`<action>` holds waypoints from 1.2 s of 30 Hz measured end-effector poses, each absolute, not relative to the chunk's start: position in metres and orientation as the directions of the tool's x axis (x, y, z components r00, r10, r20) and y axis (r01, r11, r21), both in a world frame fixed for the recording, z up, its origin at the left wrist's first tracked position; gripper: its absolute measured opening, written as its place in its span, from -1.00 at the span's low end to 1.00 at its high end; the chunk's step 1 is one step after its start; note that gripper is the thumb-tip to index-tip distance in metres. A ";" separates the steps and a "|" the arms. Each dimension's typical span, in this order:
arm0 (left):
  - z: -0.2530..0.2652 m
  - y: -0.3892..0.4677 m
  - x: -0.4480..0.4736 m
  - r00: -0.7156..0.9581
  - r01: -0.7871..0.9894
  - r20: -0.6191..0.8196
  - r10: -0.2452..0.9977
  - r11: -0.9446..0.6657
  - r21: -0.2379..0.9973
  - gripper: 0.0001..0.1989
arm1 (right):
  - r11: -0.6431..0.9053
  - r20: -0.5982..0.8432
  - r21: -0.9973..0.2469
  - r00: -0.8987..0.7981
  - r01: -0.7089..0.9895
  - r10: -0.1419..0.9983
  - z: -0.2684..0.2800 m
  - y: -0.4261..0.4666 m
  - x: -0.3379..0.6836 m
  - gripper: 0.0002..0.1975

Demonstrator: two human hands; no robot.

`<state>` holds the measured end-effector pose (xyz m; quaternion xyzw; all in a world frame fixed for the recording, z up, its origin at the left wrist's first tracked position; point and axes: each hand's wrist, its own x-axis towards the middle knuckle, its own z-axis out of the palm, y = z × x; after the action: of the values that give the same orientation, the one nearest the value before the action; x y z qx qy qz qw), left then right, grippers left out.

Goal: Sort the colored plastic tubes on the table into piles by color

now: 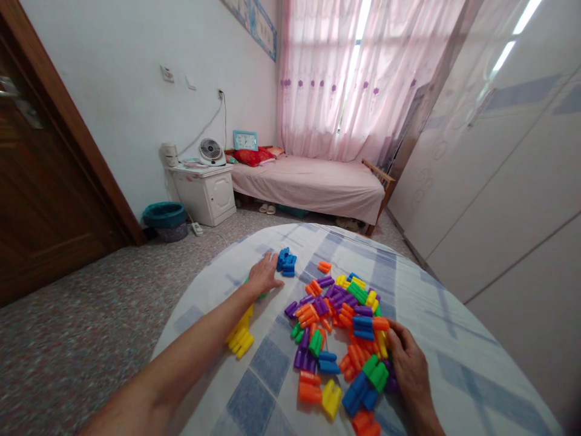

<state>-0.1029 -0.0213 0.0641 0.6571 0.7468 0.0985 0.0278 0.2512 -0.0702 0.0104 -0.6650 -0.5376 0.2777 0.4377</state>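
Observation:
My left hand reaches out over the table with thumb and fingers apart, right beside a small cluster of blue plastic building blocks. Under and behind that wrist lie green blocks, mostly hidden, and a group of yellow blocks. At the right edge of a mixed pile, my right hand has its fingertips closed at the end of an orange building block, which sits against a blue block. The pile holds several purple, orange, green, yellow and blue blocks, some joined together.
A checked cloth covers the round table. Beyond it stand a bed, a white cabinet with a small fan, and a lined bin. A wardrobe is on the right, a wooden door on the left.

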 end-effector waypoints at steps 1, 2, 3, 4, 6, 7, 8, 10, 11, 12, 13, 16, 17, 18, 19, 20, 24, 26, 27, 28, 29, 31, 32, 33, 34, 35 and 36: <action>0.063 -0.014 -0.098 -0.139 0.976 0.074 0.988 0.124 0.181 -0.18 | -0.039 0.100 -0.879 0.263 0.476 0.959 0.009 -0.070 0.252 -0.47; 0.062 -0.007 -0.094 -0.144 0.974 0.065 0.987 0.130 0.183 -0.20 | -0.036 0.101 -0.878 0.258 0.477 0.961 0.008 -0.069 0.253 -0.47; 0.061 -0.001 -0.091 -0.149 0.973 0.061 0.987 0.136 0.186 -0.23 | -0.033 0.101 -0.879 0.253 0.476 0.962 0.007 -0.069 0.253 -0.46; 0.060 0.004 -0.088 -0.155 0.972 0.056 0.986 0.142 0.190 -0.28 | -0.031 0.100 -0.881 0.249 0.473 0.963 0.007 -0.069 0.254 -0.46; 0.059 0.014 -0.084 -0.162 0.969 0.044 0.986 0.151 0.196 -0.36 | -0.026 0.103 -0.884 0.249 0.466 0.963 0.008 -0.070 0.253 -0.46; 0.058 0.018 -0.083 -0.162 0.968 0.039 0.986 0.152 0.199 -0.40 | -0.025 0.106 -0.885 0.252 0.465 0.962 0.008 -0.070 0.253 -0.46; 0.057 0.023 -0.081 -0.160 0.968 0.036 0.986 0.150 0.202 -0.42 | -0.023 0.108 -0.885 0.255 0.464 0.961 0.009 -0.070 0.253 -0.46; 0.056 0.030 -0.079 -0.151 0.968 0.035 0.988 0.141 0.209 -0.47 | -0.021 0.110 -0.886 0.255 0.463 0.961 0.009 -0.071 0.253 -0.46; 0.056 0.034 -0.077 -0.147 0.967 0.036 0.988 0.136 0.214 -0.50 | -0.021 0.109 -0.887 0.254 0.461 0.961 0.009 -0.071 0.253 -0.46; 0.056 0.037 -0.075 -0.142 0.967 0.039 0.989 0.131 0.221 -0.51 | -0.020 0.108 -0.888 0.251 0.460 0.962 0.009 -0.071 0.253 -0.46; 0.057 0.040 -0.074 -0.137 0.966 0.042 0.990 0.124 0.228 -0.50 | -0.019 0.108 -0.888 0.248 0.459 0.963 0.009 -0.072 0.253 -0.47; 0.065 0.042 -0.077 -0.120 0.964 0.052 0.991 0.104 0.244 -0.41 | -0.010 0.112 -0.889 0.239 0.458 0.965 0.007 -0.072 0.254 -0.47; 0.069 0.039 -0.081 -0.114 0.965 0.055 0.992 0.098 0.243 -0.39 | -0.008 0.114 -0.888 0.238 0.460 0.964 0.007 -0.072 0.254 -0.47; 0.074 0.034 -0.086 -0.107 0.967 0.057 0.993 0.091 0.238 -0.39 | -0.007 0.117 -0.886 0.238 0.464 0.964 0.007 -0.072 0.254 -0.47; 0.078 0.027 -0.093 -0.099 0.970 0.056 0.993 0.084 0.227 -0.39 | -0.008 0.119 -0.884 0.241 0.468 0.963 0.007 -0.072 0.254 -0.47; 0.083 0.018 -0.101 -0.089 0.974 0.052 0.995 0.076 0.213 -0.40 | -0.011 0.120 -0.882 0.246 0.472 0.962 0.007 -0.071 0.254 -0.47; 0.098 -0.027 -0.133 -0.040 0.991 -0.039 0.998 0.045 0.126 -0.29 | -0.023 0.121 -0.883 0.275 0.469 0.954 0.009 -0.070 0.252 -0.47; 0.098 -0.045 -0.143 -0.029 0.997 -0.125 0.992 0.037 0.065 -0.21 | -0.027 0.121 -0.887 0.288 0.461 0.950 0.009 -0.069 0.250 -0.47; 0.096 -0.051 -0.145 -0.026 0.999 -0.166 0.986 0.033 0.040 -0.18 | -0.025 0.124 -0.890 0.294 0.456 0.948 0.010 -0.069 0.250 -0.47; 0.093 -0.055 -0.146 -0.026 0.999 -0.201 0.979 0.032 0.025 -0.15 | -0.021 0.130 -0.891 0.298 0.453 0.946 0.011 -0.070 0.249 -0.48; 0.089 -0.058 -0.146 -0.027 0.999 -0.224 0.974 0.033 0.021 -0.13 | -0.016 0.135 -0.892 0.301 0.451 0.944 0.011 -0.070 0.249 -0.48; 0.081 -0.057 -0.143 -0.037 0.998 -0.227 0.973 0.047 0.040 -0.13 | -0.007 0.144 -0.891 0.298 0.454 0.944 0.013 -0.071 0.247 -0.49; 0.077 -0.055 -0.142 -0.042 0.997 -0.212 0.976 0.055 0.056 -0.15 | -0.005 0.146 -0.889 0.294 0.457 0.944 0.013 -0.072 0.247 -0.49; 0.074 -0.053 -0.140 -0.045 0.995 -0.189 0.981 0.060 0.074 -0.18 | -0.004 0.146 -0.887 0.289 0.461 0.946 0.014 -0.072 0.247 -0.49; 0.072 -0.050 -0.138 -0.045 0.994 -0.165 0.985 0.061 0.090 -0.21 | -0.004 0.145 -0.886 0.285 0.464 0.947 0.015 -0.073 0.246 -0.49; 0.070 -0.046 -0.136 -0.042 0.993 -0.145 0.989 0.058 0.103 -0.25 | -0.005 0.143 -0.886 0.283 0.464 0.949 0.015 -0.073 0.246 -0.49; 0.068 -0.043 -0.134 -0.039 0.992 -0.132 0.990 0.054 0.112 -0.28 | -0.010 0.137 -0.887 0.285 0.461 0.948 0.016 -0.073 0.246 -0.49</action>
<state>-0.1337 -0.0426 0.0683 0.6879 0.7206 -0.0053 0.0867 0.2458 -0.0732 0.0162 -0.6587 -0.5349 0.2668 0.4570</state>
